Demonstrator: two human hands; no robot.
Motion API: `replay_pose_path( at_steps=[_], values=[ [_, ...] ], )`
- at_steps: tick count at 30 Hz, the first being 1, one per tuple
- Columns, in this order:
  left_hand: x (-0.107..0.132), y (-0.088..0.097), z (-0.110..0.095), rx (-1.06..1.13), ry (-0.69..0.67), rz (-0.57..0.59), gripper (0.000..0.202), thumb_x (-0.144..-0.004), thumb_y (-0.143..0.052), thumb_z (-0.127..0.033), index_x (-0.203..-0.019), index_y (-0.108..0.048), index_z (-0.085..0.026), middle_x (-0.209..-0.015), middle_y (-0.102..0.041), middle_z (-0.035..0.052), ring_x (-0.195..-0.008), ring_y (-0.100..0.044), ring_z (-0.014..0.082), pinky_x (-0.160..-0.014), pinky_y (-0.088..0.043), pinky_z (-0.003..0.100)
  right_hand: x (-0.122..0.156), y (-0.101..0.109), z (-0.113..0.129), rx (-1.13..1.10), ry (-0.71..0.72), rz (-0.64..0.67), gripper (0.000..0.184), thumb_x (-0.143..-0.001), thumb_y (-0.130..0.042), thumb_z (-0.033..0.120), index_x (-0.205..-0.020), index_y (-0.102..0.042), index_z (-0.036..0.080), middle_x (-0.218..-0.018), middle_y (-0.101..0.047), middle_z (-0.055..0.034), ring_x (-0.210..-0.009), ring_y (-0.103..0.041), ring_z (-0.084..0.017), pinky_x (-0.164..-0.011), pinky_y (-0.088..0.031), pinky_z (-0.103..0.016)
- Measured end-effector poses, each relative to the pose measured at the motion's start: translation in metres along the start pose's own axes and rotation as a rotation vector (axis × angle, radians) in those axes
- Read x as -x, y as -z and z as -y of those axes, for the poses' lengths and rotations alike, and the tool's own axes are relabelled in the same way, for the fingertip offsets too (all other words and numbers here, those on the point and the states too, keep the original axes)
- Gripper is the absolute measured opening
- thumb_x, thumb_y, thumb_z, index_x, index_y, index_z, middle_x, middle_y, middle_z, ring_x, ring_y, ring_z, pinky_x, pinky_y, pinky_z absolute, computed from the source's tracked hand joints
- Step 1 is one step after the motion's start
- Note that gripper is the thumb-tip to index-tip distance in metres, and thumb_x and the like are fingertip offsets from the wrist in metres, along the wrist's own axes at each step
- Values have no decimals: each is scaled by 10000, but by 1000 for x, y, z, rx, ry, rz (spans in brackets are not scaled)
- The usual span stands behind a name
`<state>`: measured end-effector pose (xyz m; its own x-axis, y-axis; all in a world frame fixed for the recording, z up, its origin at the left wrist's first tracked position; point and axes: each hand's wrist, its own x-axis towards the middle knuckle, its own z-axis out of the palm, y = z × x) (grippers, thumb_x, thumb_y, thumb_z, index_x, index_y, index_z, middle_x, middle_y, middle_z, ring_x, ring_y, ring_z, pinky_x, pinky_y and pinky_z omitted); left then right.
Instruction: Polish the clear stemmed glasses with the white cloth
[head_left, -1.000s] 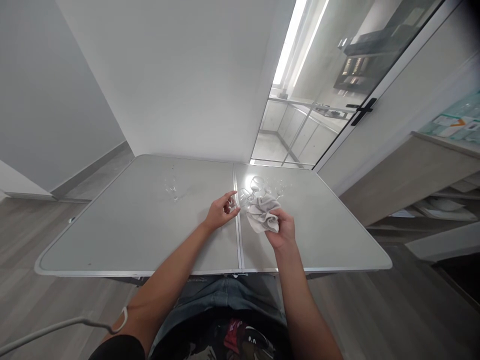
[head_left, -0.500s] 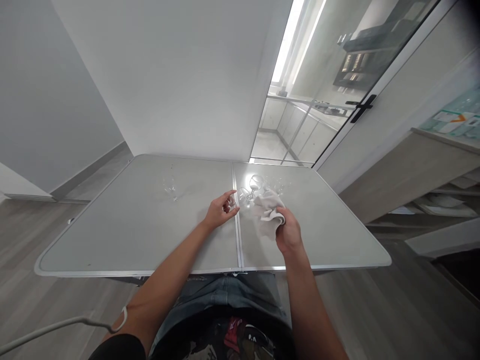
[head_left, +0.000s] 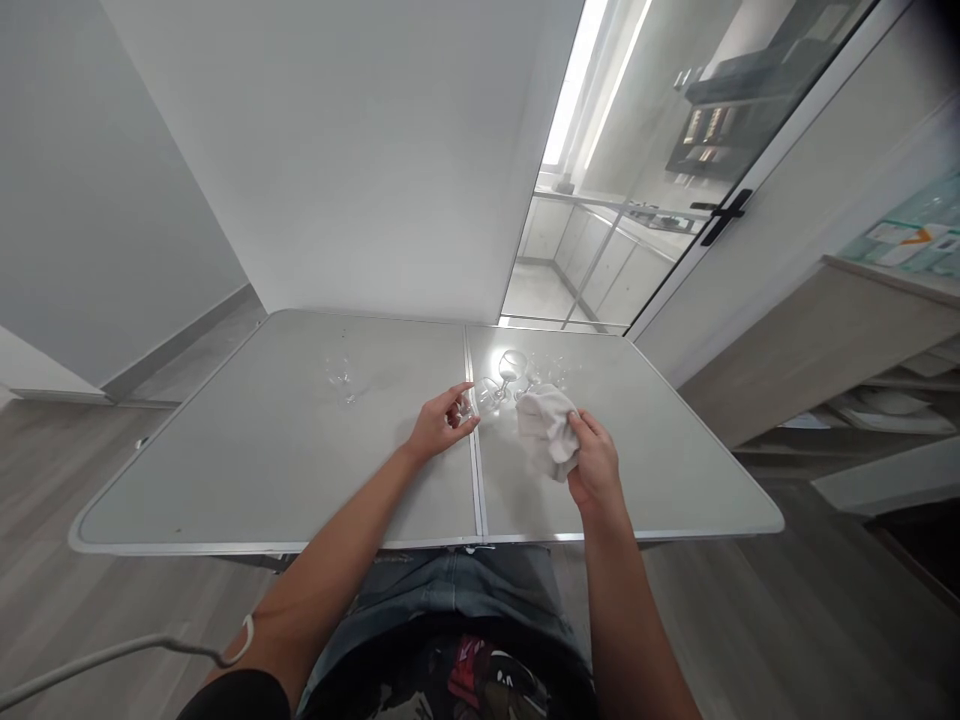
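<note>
My left hand (head_left: 441,424) is closed round the base and stem of a clear wine glass (head_left: 489,394) held tilted just above the grey folding table (head_left: 300,470), near its middle seam. My right hand (head_left: 596,462) grips a bunched white cloth (head_left: 547,428) to the right of the glass, a small gap apart from it. A second clear glass (head_left: 514,364) stands just behind, in the bright glare.
Another clear glass (head_left: 343,380) stands on the table's left half, towards the back. More glassware (head_left: 559,372) glints at the back right. A white wall and a glass door (head_left: 675,180) rise behind the table; wooden shelves (head_left: 862,380) stand on the right.
My right hand has carried the cloth to the right, away from the glass, and turned so its back faces up. The left hand and its glass have stayed put.
</note>
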<state>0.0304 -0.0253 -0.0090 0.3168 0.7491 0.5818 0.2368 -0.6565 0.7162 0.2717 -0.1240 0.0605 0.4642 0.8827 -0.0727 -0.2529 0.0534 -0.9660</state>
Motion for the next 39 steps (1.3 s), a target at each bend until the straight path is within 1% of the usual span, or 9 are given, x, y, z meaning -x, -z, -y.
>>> replay_pose_path(
  at_steps=[3, 7, 10, 14, 21, 27, 30, 35, 39],
  values=[
    [1, 0, 0, 6, -10, 16, 554, -873, -688, -373, -1395, -546, -253, -892, -596, -13, -578, -455, 53, -631, -472, 202, -3, 3, -1, 68, 140, -151, 271, -824, -663, 458, -854, -596, 197, -772, -554, 28, -701, -529, -134, -628, -430, -236],
    [1, 0, -3, -53, -57, 60, 568, -865, -703, -378, -1404, -565, -261, -894, -605, -17, -583, -436, 53, -645, -473, 202, -7, -3, -6, 410, 537, -341, 235, -954, -527, 436, -889, -551, 211, -788, -538, 17, -723, -505, -146, -701, -421, -267],
    [2, 0, -6, -138, -109, 96, 555, -880, -688, -392, -1405, -577, -250, -838, -601, -22, -586, -442, 62, -652, -466, 203, -8, -15, -21, 672, 657, -28, 232, -999, -467, 421, -922, -558, 222, -769, -567, -2, -691, -519, -167, -709, -430, -301],
    [4, 2, -7, -288, -177, 128, 573, -877, -680, -405, -1412, -581, -226, -773, -604, -26, -570, -461, 70, -608, -429, 198, -8, -25, -41, 718, 683, 379, 297, -944, -581, 407, -1186, -524, 244, -963, -669, -65, -900, -633, -238, -857, -492, -380],
    [5, 6, -2, -472, -313, 41, 556, -869, -675, -433, -1377, -612, -215, -760, -658, -11, -575, -528, 77, -557, -371, 196, -21, -19, -20, 703, 551, 770, 868, -925, -613, 334, -1608, -85, 255, -812, -643, 16, -813, -602, -203, -974, -488, -468],
    [6, 5, -1, -400, -333, 65, 554, -849, -703, -464, -1341, -642, -216, -731, -631, -19, -561, -484, 75, -554, -360, 197, -34, -21, -2, 879, 543, 1022, 921, -925, -549, 216, -1635, 36, 259, -696, -559, 57, -671, -548, -168, -869, -541, -429],
    [7, 4, -6, -248, -261, 143, 536, -811, -747, -441, -1284, -685, -198, -726, -603, -24, -554, -429, 72, -565, -370, 201, -38, -18, -5, 1048, 707, 1117, 893, -913, -499, 133, -1637, 3, 275, -812, -650, 21, -747, -610, -185, -999, -494, -533],
    [3, 5, -19, -20, -100, 289, 546, -769, -802, -443, -1260, -717, -220, -713, -571, -30, -565, -381, 69, -581, -373, 205, -49, -2, -5, 1238, 999, 1345, 908, -816, -386, -49, -1625, -178, 309, -792, -678, 40, -802, -665, -178, -1209, -209, -659],
    [2, 4, -20, 35, -50, 317, 566, -770, -799, -495, -1245, -728, -196, -717, -601, -15, -551, -372, 66, -556, -367, 204, -54, 8, -3, 1135, 932, 1388, 873, -811, -356, -57, -1565, -343, 384, -949, -731, 12, -887, -676, -176, -1111, -423, -571]
  ],
)
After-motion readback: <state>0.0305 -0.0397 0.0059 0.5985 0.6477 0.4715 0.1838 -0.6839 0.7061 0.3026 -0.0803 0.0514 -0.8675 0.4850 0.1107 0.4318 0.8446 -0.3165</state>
